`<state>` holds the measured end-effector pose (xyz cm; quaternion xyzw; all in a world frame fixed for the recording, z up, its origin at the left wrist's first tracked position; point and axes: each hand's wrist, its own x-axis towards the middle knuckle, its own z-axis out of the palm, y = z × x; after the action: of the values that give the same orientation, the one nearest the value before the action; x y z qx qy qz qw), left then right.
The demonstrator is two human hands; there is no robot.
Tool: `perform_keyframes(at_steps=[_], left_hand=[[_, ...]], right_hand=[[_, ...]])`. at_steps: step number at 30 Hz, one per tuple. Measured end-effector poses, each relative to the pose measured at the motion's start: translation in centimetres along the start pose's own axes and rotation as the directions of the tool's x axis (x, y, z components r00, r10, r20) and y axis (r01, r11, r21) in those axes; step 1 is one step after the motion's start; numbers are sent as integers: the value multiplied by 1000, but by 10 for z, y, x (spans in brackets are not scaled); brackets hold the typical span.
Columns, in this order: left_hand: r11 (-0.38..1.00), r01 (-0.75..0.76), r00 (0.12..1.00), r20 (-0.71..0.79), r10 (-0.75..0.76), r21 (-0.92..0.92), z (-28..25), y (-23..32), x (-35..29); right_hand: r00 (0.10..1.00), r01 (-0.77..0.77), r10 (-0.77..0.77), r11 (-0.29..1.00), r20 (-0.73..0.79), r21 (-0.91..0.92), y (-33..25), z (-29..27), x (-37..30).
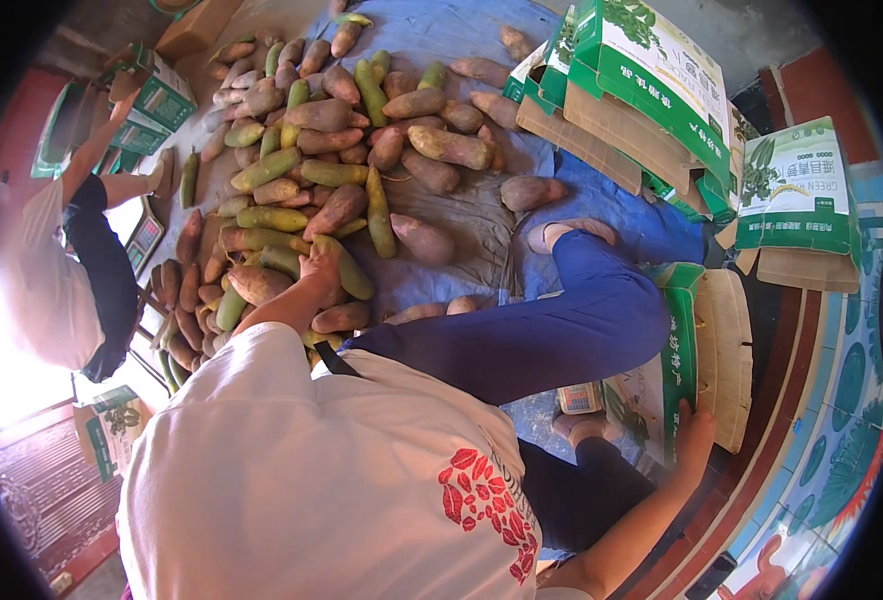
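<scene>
Low over the heap, my left hand (319, 264) has its fingers closed at the upper end of a plump green radish (353, 274). Part of that grip is hidden. Around it lie many more green radishes (267, 170) and thick reddish-brown roots (339, 212) dusted with soil. To my right, an open green and white cardboard box (677, 345) stands beside my legs, one brown flap (723, 360) folded outward. My right hand (696, 428) grips the near edge of this box. What lies inside the box is mostly hidden.
The heap rests on a blue sheet (461, 30). Green and white cartons (651, 80) pile up at the far right, with another carton (799, 205) against the wall. At left, a co-worker (61, 260) bends by more boxes (156, 100) and a scale (145, 240).
</scene>
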<state>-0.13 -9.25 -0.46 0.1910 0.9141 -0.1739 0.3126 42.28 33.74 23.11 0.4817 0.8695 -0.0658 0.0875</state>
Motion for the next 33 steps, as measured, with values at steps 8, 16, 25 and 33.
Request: perform_keyframes(at_steps=[8, 16, 25, 33], left_hand=[[990, 117, 991, -52, -121, -75, -20, -8, 15], [982, 182, 983, 48, -179, -54, -10, -16, 55], [999, 7, 986, 164, -15, 48, -45, 9, 22], [967, -181, 876, 476, 78, 176, -48, 43, 24]], right_hand=[[999, 22, -22, 1000, -48, 1, 4, 4, -2], [999, -11, 12, 999, -33, 38, 7, 7, 2], [997, 10, -6, 998, -71, 65, 2, 3, 3], [997, 22, -17, 998, -75, 62, -6, -2, -1]])
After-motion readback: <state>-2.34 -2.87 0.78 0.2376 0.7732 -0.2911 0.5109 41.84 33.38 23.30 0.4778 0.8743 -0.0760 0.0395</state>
